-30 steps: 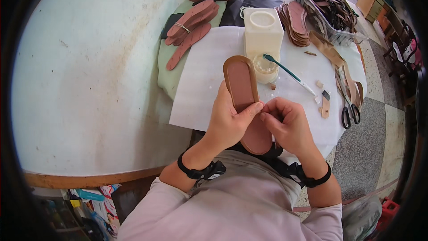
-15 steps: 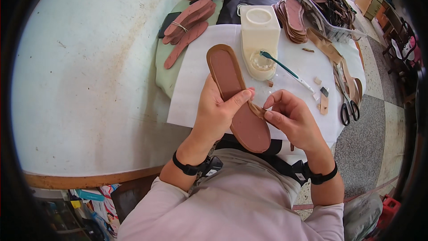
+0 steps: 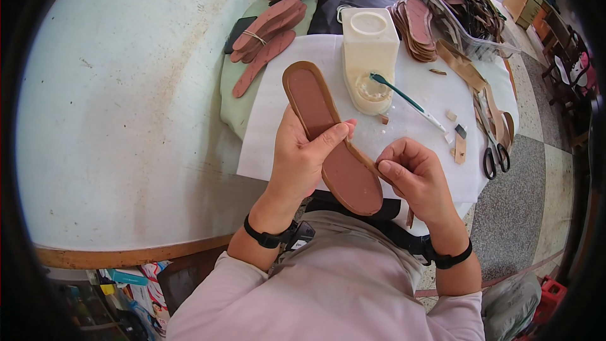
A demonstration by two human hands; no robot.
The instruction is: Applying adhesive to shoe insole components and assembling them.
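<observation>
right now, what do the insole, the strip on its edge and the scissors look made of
Insole: perhaps leather or fibreboard, going by its flat, matt reddish-brown face.
Strip: probably thin leather or imitation, as it looks tan, smooth and bends from the edge to the right hand.
Scissors: likely metal blades, by their grey look; the black handles could be plastic.

Landmark: white boxy plastic container (image 3: 370, 41), on thin white sheet (image 3: 271, 107). Left, behind — banded pinkish-brown flat soles (image 3: 271, 22). Right, behind — clear rectangular plastic bin (image 3: 486, 50). Green-and-white slim brush (image 3: 407, 101) over its near end. Black-handled metal scissors (image 3: 488, 127) right, nearer. Brown-rimmed pinkish-brown elongated insole (image 3: 350, 177) in front, leftward.
</observation>
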